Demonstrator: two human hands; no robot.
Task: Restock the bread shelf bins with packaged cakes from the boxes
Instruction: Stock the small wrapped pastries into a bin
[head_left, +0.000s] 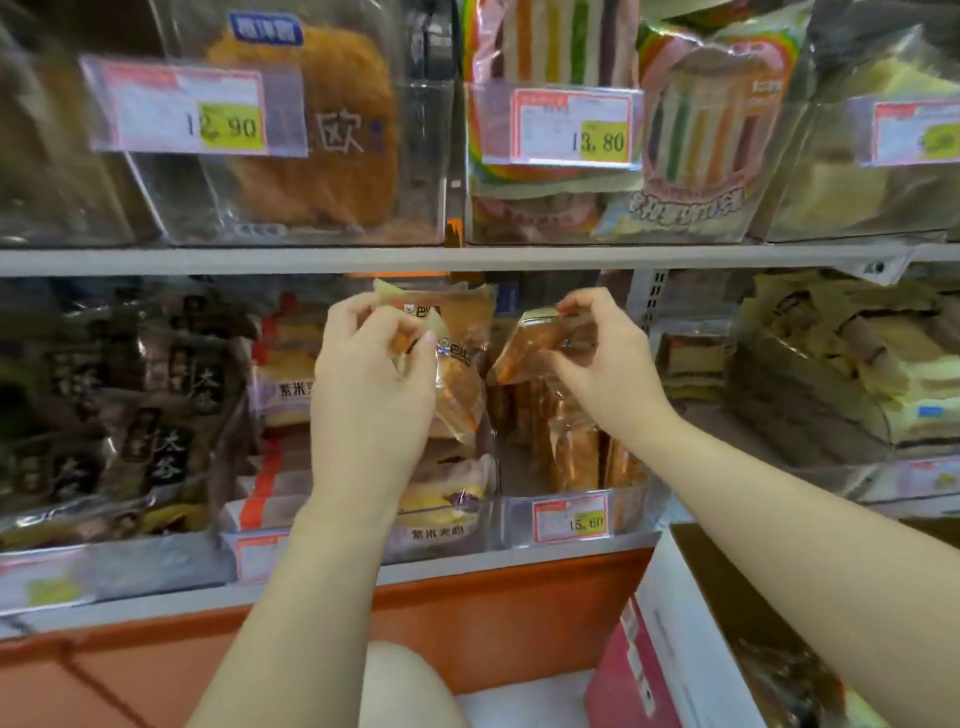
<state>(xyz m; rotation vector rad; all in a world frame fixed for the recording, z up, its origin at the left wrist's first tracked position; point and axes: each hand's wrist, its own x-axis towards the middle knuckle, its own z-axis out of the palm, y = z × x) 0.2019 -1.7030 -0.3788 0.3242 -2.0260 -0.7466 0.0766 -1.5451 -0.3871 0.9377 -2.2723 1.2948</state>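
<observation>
My left hand (371, 384) grips a clear-wrapped brown cake (457, 358) by its upper left corner, holding it upright in front of the lower shelf. My right hand (597, 358) pinches the top of a second wrapped brown cake (524, 348) just to the right of the first. Both packets hang over a clear bin (582, 512) with a 15.60 price tag, where several similar packets stand on edge. A white cardboard box (675, 613) sits open at the lower right, with dark wrapped goods inside.
The neighbouring bin on the left holds purple-labelled packets (441, 499). Dark packets (135, 415) fill the far left bin, pale ones (841, 374) the right. The upper shelf (467, 258) carries bins of brown bread and rainbow cakes. An orange base panel (493, 613) runs below.
</observation>
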